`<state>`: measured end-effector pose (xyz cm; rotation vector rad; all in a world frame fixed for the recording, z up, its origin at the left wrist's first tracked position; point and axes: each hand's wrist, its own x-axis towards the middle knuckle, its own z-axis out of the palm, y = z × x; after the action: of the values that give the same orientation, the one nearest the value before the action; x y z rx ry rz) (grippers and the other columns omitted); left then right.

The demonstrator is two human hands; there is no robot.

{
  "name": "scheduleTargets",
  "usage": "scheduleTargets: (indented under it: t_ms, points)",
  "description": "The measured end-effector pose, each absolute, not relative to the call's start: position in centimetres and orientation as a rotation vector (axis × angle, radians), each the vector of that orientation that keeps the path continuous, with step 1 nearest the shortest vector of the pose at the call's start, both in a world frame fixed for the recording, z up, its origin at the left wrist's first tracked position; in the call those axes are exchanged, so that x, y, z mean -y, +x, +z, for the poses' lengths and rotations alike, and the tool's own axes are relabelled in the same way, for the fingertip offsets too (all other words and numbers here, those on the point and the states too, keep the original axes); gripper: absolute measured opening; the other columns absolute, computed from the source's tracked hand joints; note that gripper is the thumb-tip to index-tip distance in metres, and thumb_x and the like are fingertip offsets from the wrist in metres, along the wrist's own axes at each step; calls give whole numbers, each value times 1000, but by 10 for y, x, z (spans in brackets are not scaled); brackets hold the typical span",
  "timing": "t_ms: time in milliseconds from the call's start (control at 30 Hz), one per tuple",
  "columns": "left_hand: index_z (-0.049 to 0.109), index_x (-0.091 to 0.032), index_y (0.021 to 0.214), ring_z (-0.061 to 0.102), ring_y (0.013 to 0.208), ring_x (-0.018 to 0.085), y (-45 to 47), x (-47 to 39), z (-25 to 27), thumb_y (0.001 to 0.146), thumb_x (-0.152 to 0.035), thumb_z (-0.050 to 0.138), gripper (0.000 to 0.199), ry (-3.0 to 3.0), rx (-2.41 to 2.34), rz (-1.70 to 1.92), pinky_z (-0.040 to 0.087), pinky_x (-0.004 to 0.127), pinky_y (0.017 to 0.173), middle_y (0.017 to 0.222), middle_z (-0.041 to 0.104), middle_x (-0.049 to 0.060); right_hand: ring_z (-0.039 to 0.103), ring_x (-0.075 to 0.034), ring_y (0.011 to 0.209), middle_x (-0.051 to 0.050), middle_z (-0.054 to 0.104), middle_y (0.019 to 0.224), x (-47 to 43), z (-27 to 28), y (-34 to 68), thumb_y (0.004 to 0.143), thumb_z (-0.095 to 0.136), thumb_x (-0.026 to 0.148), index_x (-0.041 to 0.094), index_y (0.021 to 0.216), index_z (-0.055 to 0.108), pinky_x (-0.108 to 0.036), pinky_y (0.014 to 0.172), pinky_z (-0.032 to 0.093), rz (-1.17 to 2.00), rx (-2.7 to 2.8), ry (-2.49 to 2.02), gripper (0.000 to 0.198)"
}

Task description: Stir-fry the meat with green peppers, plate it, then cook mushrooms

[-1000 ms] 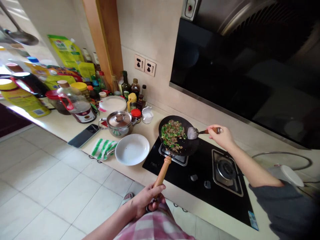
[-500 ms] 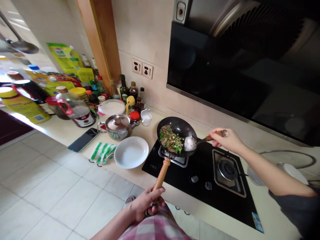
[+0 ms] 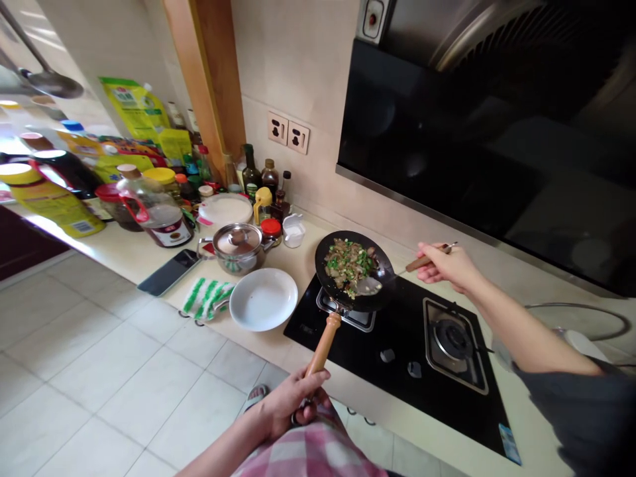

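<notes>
My left hand (image 3: 301, 401) is wrapped round the wooden handle of a black wok (image 3: 325, 248) that stands on the left burner. Chopped green pieces mixed with brownish bits, the food (image 3: 348, 262), lie in the wok. With my right hand (image 3: 444, 265) I grip the wooden handle of a spatula (image 3: 370, 286); its metal blade rests low in the wok, at the right edge of the food. To the wok's left stands a white plate (image 3: 263, 299) with nothing on it.
The black gas hob (image 3: 348, 361) has a second burner (image 3: 453, 341) at right. Left of the plate are a striped cloth (image 3: 206, 298), a lidded steel pot (image 3: 238, 248), a phone (image 3: 169, 271) and several bottles. A dark range hood (image 3: 472, 165) overhangs the back.
The spatula blade has turned over and slid a little left and down in the wok. The food has shifted toward the wok's middle. My left hand keeps its hold on the handle.
</notes>
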<state>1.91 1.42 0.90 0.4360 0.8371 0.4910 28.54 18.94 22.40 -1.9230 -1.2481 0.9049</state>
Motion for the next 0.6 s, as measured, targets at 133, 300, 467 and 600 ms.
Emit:
scheduleTargets:
  t_ms: [133,300,467,600]
  points:
    - [42,-19,98,37,34,3,20,-15,8,74,-49,63,44,445,-838,489,11,19,36,62,64,3,62,-17,41,-5,62,46,-181,202,281,77,63,30,13,78,60,-22,35,50,884,1188,-1961,17]
    - [41,-19,98,35,33,3,20,-17,15,72,-50,65,47,436,-846,462,9,19,36,60,64,2,67,-17,55,-4,67,61,-175,163,261,78,58,32,14,87,64,-26,52,56,865,1385,-1683,20]
    - [42,-19,99,35,33,3,19,-16,13,73,-50,64,46,433,-854,464,9,19,37,60,63,2,67,-15,59,-1,69,65,-164,195,299,76,61,34,21,87,69,-22,57,52,555,1918,-1754,20]
    - [43,-19,100,36,34,3,19,-14,6,75,-51,62,45,460,-853,469,10,19,37,63,64,4,66,-16,52,-2,67,59,-178,177,324,74,61,39,17,84,68,-24,49,52,513,1680,-1838,25]
